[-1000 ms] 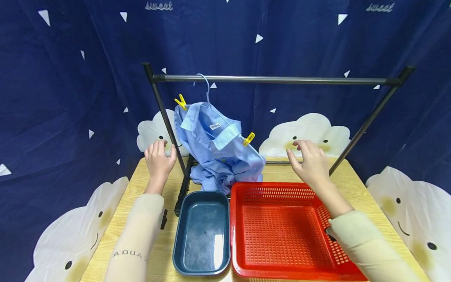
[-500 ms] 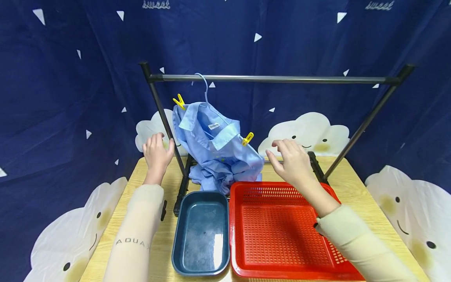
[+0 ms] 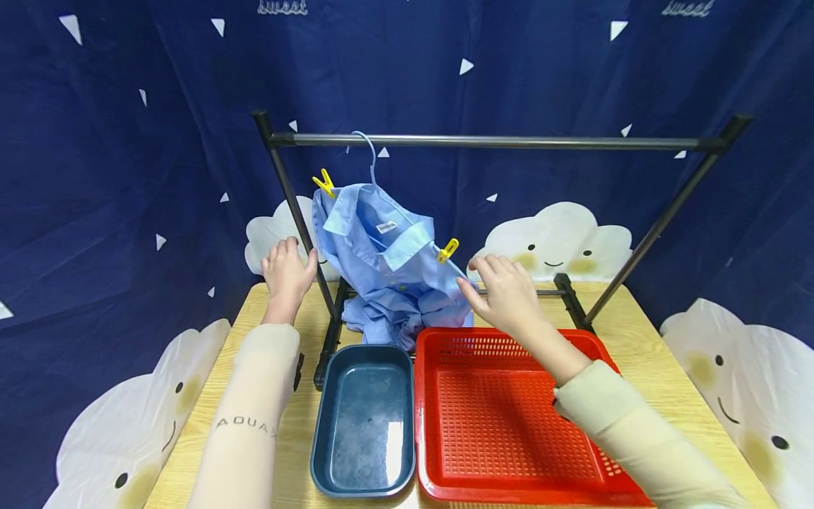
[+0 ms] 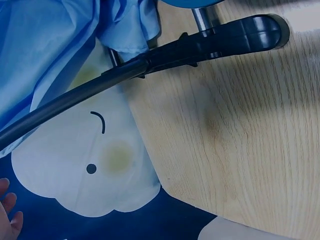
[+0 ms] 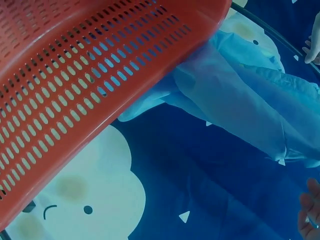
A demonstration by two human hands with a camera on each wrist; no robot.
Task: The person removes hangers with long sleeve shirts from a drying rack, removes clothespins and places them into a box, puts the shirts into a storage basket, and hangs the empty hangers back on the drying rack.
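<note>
Because its hanger point(image 3: 373, 170) hooks the rail point(image 3: 509, 143) near the left end, with yellow clothespins point(image 3: 449, 250) presumably stopping any slip, the blue shirt point(image 3: 407, 276) hangs toward the far edge of the table point(image 3: 629, 332), flanked by left hand point(image 3: 288, 272) and right hand point(image 3: 506, 291), fingers relaxed, gripping nothing.

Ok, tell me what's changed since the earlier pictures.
The right hand moved leftward to the hanging blue shirt's lower shoulder. Nothing was taken hold of or let go. The left hand barely shifted; shirt, yellow clips, red basket and dark blue tray stayed put.
</note>
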